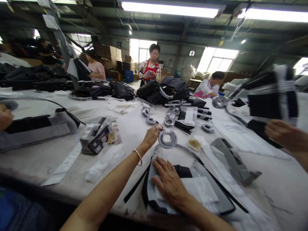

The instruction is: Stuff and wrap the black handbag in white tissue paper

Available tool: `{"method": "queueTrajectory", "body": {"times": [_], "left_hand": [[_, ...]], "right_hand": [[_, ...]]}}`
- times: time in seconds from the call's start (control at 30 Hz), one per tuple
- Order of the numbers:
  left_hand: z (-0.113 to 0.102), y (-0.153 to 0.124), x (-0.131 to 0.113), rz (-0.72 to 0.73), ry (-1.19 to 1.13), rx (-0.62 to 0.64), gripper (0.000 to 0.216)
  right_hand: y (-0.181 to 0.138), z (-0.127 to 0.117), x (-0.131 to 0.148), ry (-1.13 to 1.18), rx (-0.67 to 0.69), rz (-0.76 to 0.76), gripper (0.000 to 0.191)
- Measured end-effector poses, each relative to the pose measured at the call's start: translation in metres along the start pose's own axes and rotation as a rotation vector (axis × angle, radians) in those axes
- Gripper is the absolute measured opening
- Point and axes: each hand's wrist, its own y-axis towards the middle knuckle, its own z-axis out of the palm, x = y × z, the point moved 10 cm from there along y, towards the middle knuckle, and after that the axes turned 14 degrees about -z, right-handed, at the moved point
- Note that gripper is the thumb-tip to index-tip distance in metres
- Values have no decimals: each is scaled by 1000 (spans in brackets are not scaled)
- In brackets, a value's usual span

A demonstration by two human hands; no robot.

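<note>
My right hand [169, 179] lies flat, fingers stretched out, on a grey and black bag [225, 200] that has white tissue sheets and clear film on its face. Reaching forward past the bag's top, my left hand [152, 136] has its fingers pinched together. A small whitish bit shows at its fingertips, too small to name. Right beside those fingers is a strap coil [167, 139] wrapped in grey film, and a wrapped strap runs from it to the bag. Thin black straps [137, 184] stick out at the bag's sides.
Tape dispensers stand left [95, 136] and right [233, 160]. A small tub [194, 143] sits near the coil. Wrapped coils [169, 120] and black bags [150, 91] lie farther back. Co-workers' hands show at left [5, 117] and right [281, 133], the right one at a black bag.
</note>
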Motion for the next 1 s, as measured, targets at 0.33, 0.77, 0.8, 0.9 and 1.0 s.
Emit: {"method": "queueTrajectory", "body": {"times": [0.33, 0.77, 0.8, 0.9, 1.0], "left_hand": [[51, -50, 45, -54, 323, 124, 38], [65, -54, 49, -42, 467, 178, 54], [65, -56, 49, -38, 480, 186, 50], [60, -65, 47, -33, 512, 206, 39], [55, -77, 44, -39, 537, 208, 33]], "right_hand": [[-6, -17, -2, 216, -214, -3, 49], [30, -43, -138, -48, 142, 274, 37], [36, -34, -135, -40, 165, 235, 36], [50, -15, -117, -64, 244, 36, 31], [55, -11, -121, -183, 276, -41, 33]]}}
